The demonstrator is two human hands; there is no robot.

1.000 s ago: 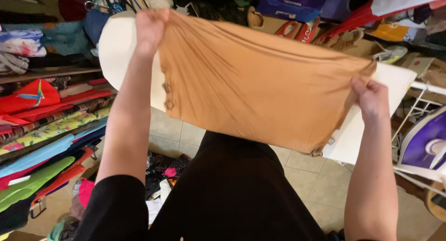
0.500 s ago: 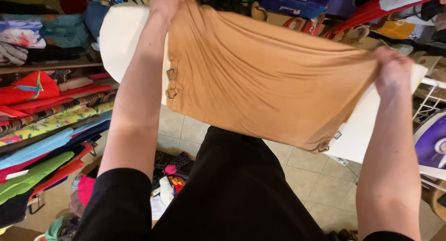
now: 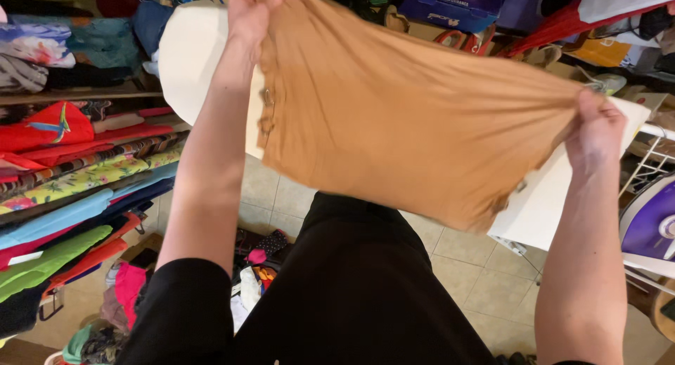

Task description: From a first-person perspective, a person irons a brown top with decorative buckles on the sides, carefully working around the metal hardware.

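Since the earlier frame, the tan garment (image 3: 415, 119) is drawn tauter above the ironing board (image 3: 541, 196), left hand (image 3: 252, 13) and right hand (image 3: 594, 129) clamped on opposite ends; spreading is done, laying down is left.

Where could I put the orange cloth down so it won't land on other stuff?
The white board under the orange cloth has a bare strip by the right hand. The tiled floor beside it is bare too. The shelves on the left are packed with folded clothes, and a pile of clothes crowds the floor below.
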